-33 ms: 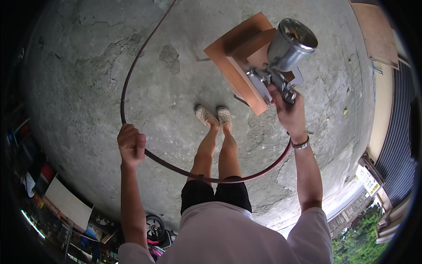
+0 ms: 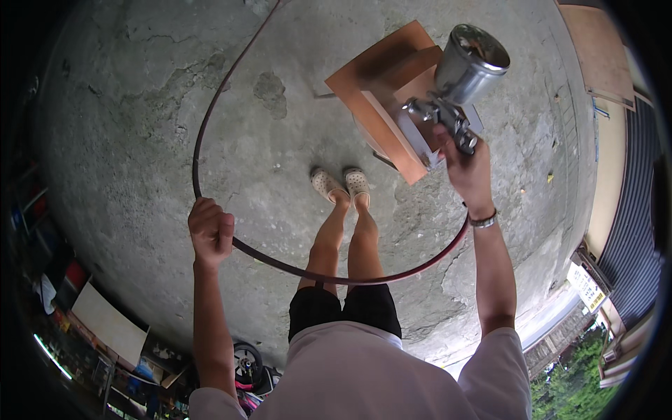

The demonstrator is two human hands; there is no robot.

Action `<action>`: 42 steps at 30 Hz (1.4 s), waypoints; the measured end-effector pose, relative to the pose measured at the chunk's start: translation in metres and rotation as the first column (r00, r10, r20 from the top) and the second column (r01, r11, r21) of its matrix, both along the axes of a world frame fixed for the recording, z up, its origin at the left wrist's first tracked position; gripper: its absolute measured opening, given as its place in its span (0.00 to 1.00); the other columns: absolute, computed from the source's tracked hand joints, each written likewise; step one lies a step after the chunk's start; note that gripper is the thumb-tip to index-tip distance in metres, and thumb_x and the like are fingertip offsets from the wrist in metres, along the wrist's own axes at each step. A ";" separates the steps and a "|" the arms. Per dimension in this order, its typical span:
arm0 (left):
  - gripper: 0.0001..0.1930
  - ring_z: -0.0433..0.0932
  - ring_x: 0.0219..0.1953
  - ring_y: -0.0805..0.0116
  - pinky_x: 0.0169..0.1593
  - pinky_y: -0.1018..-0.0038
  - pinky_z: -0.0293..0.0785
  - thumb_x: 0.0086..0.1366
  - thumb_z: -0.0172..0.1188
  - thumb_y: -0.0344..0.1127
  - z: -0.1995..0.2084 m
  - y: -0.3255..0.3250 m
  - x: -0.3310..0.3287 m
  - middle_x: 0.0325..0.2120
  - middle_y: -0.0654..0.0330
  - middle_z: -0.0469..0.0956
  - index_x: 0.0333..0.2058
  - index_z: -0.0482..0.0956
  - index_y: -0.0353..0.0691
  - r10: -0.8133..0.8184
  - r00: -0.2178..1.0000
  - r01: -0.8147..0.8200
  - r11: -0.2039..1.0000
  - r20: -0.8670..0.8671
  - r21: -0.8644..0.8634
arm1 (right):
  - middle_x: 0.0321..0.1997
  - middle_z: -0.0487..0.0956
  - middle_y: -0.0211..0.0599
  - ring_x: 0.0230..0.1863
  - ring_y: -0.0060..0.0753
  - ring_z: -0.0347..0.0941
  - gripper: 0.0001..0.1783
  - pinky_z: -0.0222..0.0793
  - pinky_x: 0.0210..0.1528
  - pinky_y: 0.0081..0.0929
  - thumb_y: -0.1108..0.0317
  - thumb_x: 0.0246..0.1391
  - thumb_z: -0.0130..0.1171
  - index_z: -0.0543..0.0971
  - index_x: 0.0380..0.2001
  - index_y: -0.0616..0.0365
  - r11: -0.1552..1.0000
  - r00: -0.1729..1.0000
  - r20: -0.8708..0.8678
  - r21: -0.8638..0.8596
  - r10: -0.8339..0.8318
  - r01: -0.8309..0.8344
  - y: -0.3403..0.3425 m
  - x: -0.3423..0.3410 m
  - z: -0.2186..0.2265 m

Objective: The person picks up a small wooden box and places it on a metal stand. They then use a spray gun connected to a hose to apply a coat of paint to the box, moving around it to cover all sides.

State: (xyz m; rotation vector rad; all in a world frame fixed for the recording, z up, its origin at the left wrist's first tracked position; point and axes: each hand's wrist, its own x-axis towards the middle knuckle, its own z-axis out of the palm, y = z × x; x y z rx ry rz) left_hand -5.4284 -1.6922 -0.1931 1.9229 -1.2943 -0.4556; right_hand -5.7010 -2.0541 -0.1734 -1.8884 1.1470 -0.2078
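Observation:
My right hand, wearing a metal watch, is wrapped round the grip of a silver spray gun. Its open-topped metal cup sits above the gun body, with some brownish residue inside. Below the gun stands an orange-brown box-like piece with flat panels, partly hidden by it; whether its coating is wet I cannot tell. A dark red air hose hangs from the gun in a loop across my legs up to my left hand. That hand is closed in a fist round the hose, which runs on from there to the far edge.
Rough, cracked concrete floor spreads around my feet in beige clogs. Cluttered shelves and a pale board line the left side, with a wheel near the lower edge. A corrugated shutter and a brown panel are at right.
My right hand and the spray gun have shifted slightly to the right and farther away. The low part of the hose loop has risen a little. My left hand has barely moved.

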 end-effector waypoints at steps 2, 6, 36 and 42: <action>0.19 0.60 0.18 0.58 0.29 0.63 0.56 0.59 0.58 0.28 0.001 -0.001 -0.003 0.12 0.59 0.60 0.13 0.61 0.40 -0.009 1.000 0.009 1.000 0.016 0.002 | 0.20 0.79 0.31 0.21 0.20 0.72 0.22 0.66 0.24 0.25 0.53 0.64 0.63 0.84 0.31 0.65 0.984 0.998 -0.058 -0.180 0.006 -0.016 -0.033 0.001 -0.004; 0.19 0.60 0.18 0.59 0.29 0.64 0.55 0.58 0.60 0.26 -0.003 -0.006 -0.010 0.12 0.60 0.61 0.13 0.60 0.41 -0.012 1.000 0.012 1.000 0.022 0.000 | 0.13 0.75 0.32 0.15 0.23 0.71 0.31 0.65 0.21 0.29 0.42 0.64 0.59 0.85 0.25 0.61 0.919 0.949 -0.241 -0.382 -0.204 0.100 -0.100 0.006 -0.016; 0.20 0.59 0.19 0.58 0.29 0.63 0.56 0.62 0.57 0.27 0.004 -0.040 0.006 0.12 0.59 0.59 0.13 0.59 0.40 -0.112 0.992 0.102 0.982 0.057 0.156 | 0.23 0.78 0.50 0.22 0.51 0.74 0.13 0.67 0.28 0.38 0.64 0.58 0.68 0.80 0.34 0.65 0.987 1.000 -0.022 0.158 0.020 -0.016 0.050 -0.049 -0.015; 0.21 0.62 0.19 0.59 0.30 0.63 0.58 0.60 0.62 0.27 -0.002 -0.051 -0.002 0.12 0.60 0.61 0.13 0.60 0.42 -0.138 0.989 0.123 0.967 0.052 0.222 | 0.20 0.78 0.43 0.19 0.25 0.71 0.13 0.65 0.24 0.31 0.64 0.62 0.66 0.82 0.37 0.66 0.954 0.960 0.067 -0.113 -0.272 0.278 -0.034 -0.055 -0.046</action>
